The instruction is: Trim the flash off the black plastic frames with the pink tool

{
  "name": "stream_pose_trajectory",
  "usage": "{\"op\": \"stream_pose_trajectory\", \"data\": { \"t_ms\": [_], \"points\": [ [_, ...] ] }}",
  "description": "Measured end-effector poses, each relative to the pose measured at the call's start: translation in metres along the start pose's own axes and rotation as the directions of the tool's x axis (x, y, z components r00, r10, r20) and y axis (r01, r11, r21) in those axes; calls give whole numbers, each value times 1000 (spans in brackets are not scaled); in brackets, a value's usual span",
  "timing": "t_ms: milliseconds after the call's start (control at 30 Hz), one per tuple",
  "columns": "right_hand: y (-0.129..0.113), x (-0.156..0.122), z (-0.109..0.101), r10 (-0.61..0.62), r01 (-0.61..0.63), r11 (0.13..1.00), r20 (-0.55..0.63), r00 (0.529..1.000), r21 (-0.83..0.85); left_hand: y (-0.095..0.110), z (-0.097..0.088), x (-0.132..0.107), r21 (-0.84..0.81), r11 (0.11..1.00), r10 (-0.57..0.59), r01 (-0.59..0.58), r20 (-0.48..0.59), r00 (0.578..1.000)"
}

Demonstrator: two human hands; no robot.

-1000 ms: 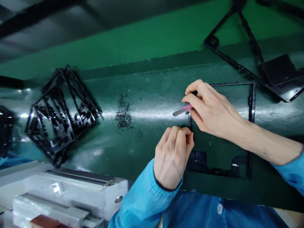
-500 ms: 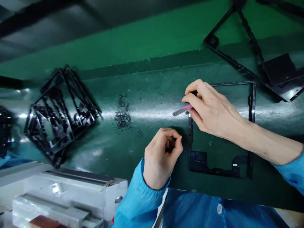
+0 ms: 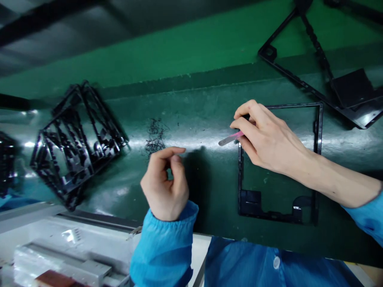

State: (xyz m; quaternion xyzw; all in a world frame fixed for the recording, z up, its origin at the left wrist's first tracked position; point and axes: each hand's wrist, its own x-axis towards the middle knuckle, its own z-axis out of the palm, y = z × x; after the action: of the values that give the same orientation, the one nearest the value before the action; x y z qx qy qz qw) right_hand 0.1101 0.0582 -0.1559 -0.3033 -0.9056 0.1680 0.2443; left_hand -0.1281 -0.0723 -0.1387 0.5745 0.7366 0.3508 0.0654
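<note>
My right hand (image 3: 263, 137) is closed round slim pink-and-silver tweezers (image 3: 230, 138), whose flat rounded metal end sticks out to the left; the other end is hidden by my fingers. It is over the left side of a black plastic frame (image 3: 318, 131) lying flat on the green table. My left hand (image 3: 166, 185) is curled, thumb and forefinger drawn together, just below a small heap of thin black shavings (image 3: 155, 133). Whether something tiny is between those fingertips I cannot make out.
Several black frames (image 3: 80, 139) are piled at the left. More black frames (image 3: 302, 84) lean at the upper right. A white box-like unit (image 3: 98, 231) stands at the lower left, below the green table (image 3: 125, 175). Tiny dark bits lie right of the shavings.
My left hand has moved left, away from the frame and towards the shavings, partly covering their lower edge. My right hand and the tweezers have hardly moved.
</note>
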Motion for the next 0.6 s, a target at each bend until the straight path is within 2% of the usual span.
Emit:
{"op": "stream_pose_trajectory", "data": {
  "t_ms": [67,133,233,367,533,600],
  "points": [
    [0,0,0,-2,2,1000,-1,1000,3,-6,-1,9,-37,999,-25,24,-5,1000],
    [0,-1,-1,4,-4,1000,-4,1000,28,-7,4,21,-95,995,-22,25,36,999],
    [0,-2,-2,41,-39,997,-33,999,73,-1,24,41,-131,991,19,-7,89,996],
    [-1,-2,-7,51,-36,994,-151,987,105,11,48,56,-178,979,121,-101,105,987],
    [-5,0,-16,85,-50,989,-267,960,136,15,41,49,-213,936,304,-280,89,948],
    [-7,0,-18,93,-50,988,-304,948,146,16,37,46,-221,916,368,-334,136,920]
  ]
}}
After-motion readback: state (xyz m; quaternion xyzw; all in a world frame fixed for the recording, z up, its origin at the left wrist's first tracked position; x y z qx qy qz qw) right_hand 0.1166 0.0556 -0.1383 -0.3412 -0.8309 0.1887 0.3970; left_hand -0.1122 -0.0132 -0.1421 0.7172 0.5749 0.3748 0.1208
